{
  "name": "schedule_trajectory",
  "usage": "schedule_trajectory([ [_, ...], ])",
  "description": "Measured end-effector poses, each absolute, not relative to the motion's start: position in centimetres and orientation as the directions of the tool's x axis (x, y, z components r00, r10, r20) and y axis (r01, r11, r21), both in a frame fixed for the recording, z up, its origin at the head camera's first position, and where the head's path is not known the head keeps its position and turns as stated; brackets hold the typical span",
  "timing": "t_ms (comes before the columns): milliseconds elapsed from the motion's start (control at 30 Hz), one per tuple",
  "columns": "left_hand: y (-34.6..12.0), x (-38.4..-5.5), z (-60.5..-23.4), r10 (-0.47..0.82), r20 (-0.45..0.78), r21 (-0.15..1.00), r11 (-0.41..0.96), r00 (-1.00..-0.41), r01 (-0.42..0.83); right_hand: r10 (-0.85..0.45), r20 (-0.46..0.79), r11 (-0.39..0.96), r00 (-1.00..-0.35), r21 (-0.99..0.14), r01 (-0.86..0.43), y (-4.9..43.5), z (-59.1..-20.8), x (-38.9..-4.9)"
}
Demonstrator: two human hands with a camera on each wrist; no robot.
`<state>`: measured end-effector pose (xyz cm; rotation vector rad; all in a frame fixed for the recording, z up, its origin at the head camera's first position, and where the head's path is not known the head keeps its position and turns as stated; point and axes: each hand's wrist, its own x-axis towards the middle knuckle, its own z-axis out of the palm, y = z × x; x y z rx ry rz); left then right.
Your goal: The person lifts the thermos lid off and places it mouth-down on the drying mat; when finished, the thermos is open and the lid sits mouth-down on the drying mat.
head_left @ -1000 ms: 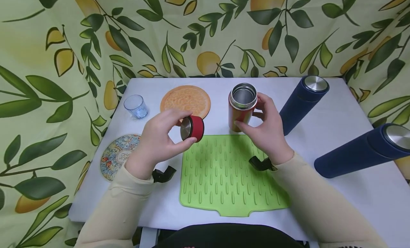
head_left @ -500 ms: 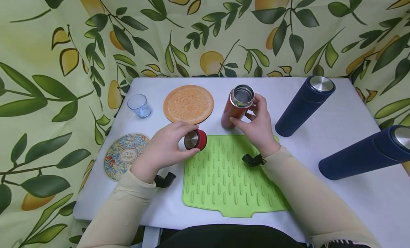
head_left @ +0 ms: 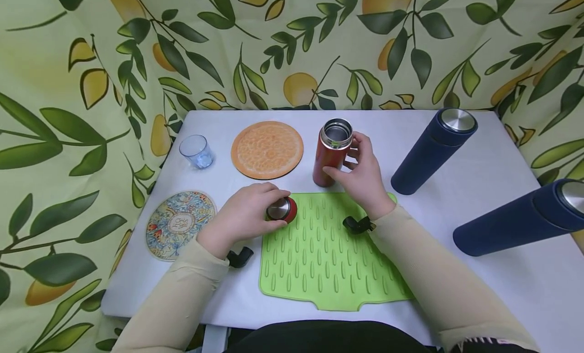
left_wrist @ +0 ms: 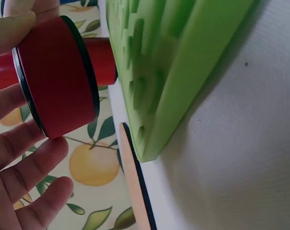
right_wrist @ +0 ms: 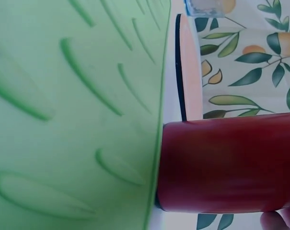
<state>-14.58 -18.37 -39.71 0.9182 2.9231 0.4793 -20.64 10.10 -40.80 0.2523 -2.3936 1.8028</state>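
Note:
My left hand (head_left: 244,211) pinches a red lid (head_left: 288,209) with a steel top between thumb and fingers, over the left back corner of the green mat (head_left: 335,256). In the left wrist view the lid (left_wrist: 58,79) hangs close over the ridged mat (left_wrist: 183,91), its black rim toward it. Behind the mat, an uncapped red thermos (head_left: 326,163) with a steel mouth stands on the table. My right hand (head_left: 362,178) grips its right side, thumb in front and fingers behind. The thermos base sits right by the mat's edge in the right wrist view.
Two dark blue thermoses (head_left: 431,152) (head_left: 515,218) with steel tops stand on the right. An orange round mat (head_left: 266,150) lies at the back, a patterned round coaster (head_left: 178,241) at the left, and a clear bluish glass (head_left: 197,152) stands at the back left.
My left hand has lowered the lid toward the mat's back left corner. The thermos in my right hand has shifted left to beside the mat's back edge.

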Motion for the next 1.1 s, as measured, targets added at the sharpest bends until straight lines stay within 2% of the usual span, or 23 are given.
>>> schedule_trajectory([
  [300, -18.1, -15.2, -40.0, 0.574, 0.000, 0.290, 0.784, -0.819, 0.549, -0.074, 0.119, 0.361, -0.990, -0.922, -0.138, 9.9, -40.1, -21.7],
  [633, -17.8, -15.7, -40.6, 0.570, -0.027, 0.251, 0.799, -0.821, 0.546, -0.074, 0.101, 0.388, -0.992, -0.914, -0.122, 9.9, -40.2, -21.8],
  [1100, -17.2, -16.0, -41.3, 0.561, -0.047, 0.237, 0.810, -0.827, 0.536, -0.066, 0.132, 0.419, -0.989, -0.896, -0.148, 13.8, -39.2, -18.0],
])
